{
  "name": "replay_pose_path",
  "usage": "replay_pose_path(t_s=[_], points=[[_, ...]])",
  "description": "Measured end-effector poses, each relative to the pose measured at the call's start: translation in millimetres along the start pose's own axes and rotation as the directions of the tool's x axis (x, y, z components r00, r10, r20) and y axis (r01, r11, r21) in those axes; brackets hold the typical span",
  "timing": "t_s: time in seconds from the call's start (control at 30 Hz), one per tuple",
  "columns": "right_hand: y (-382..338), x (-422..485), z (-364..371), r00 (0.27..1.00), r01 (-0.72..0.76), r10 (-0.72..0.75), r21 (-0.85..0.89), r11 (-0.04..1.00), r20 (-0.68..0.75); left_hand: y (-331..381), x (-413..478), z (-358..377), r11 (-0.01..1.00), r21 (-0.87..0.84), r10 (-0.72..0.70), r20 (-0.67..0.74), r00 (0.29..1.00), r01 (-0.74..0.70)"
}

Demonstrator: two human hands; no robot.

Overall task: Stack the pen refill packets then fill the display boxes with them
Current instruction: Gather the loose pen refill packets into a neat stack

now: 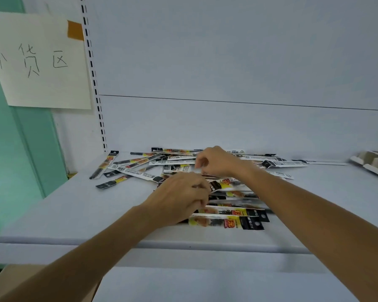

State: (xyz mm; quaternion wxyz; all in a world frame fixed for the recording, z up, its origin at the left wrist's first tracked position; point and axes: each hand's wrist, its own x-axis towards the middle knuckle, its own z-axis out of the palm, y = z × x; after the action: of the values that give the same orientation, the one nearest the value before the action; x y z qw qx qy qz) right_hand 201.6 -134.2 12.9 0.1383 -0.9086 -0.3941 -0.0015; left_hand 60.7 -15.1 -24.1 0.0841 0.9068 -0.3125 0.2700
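Pen refill packets (140, 164), long narrow black-yellow-white plastic strips, lying scattered across white metal shelf (74, 214), neater overlapping row sitting nearest front edge. Left hand (179, 199) curling fingers round packet ends, hiding how many it is gripping. Right hand (219, 161) bending fingers, pinching pale packet end, motion-blurred. Grey cardboard display box (371, 165) sitting at far right, cut off by frame edge. Handwritten white paper sign (42, 62) hanging upper left, partly cropped.

White shelf (74, 214), mid-frame. Refill packets (227, 221) scattered across its centre and left. Display box (371, 164) at right edge.
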Motion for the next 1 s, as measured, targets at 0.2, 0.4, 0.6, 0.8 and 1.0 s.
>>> replay_pose_path(t_s=[0.2,0.4,0.6,0.8,1.0], points=[[-24.4,21.2,4.7,0.979,0.189,-0.157,-0.297,0.936,0.129,-3.7,-4.6,1.3,0.962,-0.244,-0.106,0.073,0.992,0.120],[-47.9,42.2,2.4,0.911,0.300,-0.181,-0.293,0.908,0.371,-9.6,-3.3,7.4,0.920,-0.333,-0.178,0.110,0.978,0.205],[-34.0,46.3,5.8,0.947,0.286,-0.249,-0.179,0.941,0.205,-12.0,-2.7,7.4,0.928,-0.249,-0.256,0.115,0.960,0.278],[-21.8,45.6,15.9,0.974,0.226,-0.221,-0.159,0.961,0.045,-9.6,-6.4,7.7,0.952,-0.169,-0.251,0.042,0.967,0.254],[-25.8,41.8,4.7,0.938,0.207,-0.131,-0.215,0.954,0.321,-6.6,-4.3,5.4,0.939,-0.121,-0.308,0.116,0.944,0.321]])
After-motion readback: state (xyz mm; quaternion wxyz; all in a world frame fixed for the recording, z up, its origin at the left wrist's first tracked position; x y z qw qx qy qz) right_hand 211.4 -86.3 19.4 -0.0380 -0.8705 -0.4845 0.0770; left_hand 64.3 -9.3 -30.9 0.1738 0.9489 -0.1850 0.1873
